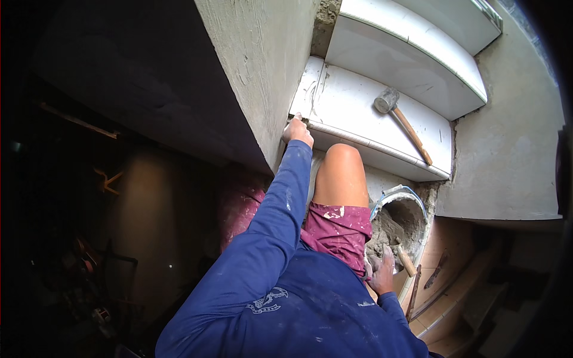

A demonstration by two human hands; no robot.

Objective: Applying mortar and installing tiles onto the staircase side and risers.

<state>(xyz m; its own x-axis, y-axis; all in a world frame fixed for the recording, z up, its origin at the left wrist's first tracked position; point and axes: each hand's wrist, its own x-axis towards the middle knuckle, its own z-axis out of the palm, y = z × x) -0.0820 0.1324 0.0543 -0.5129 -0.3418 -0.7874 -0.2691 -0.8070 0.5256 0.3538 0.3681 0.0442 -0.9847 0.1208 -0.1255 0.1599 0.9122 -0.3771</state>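
My left hand (298,132) is at the left end of a white-tiled step, against the rough wall. One finger or thumb points up at the edge of a narrow white tile piece (307,89); the other fingers are curled, and what they may hold is hidden. My right hand (383,273) reaches over the near rim of a bucket (425,209), its pale, mortar-smeared fingers stretched out at the grey mortar (387,230). Beside it a wooden handle (406,261) sticks out of the bucket. A mallet with a grey head and wooden handle (413,135) lies on the step.
More white-tiled steps (406,65) rise ahead. A grey plastered wall (250,65) stands close on the left, another (507,161) on the right. Below the bucket lies a brown tiled floor (444,250) with thin dark pieces on it. The lower left is dark, with unclear objects.
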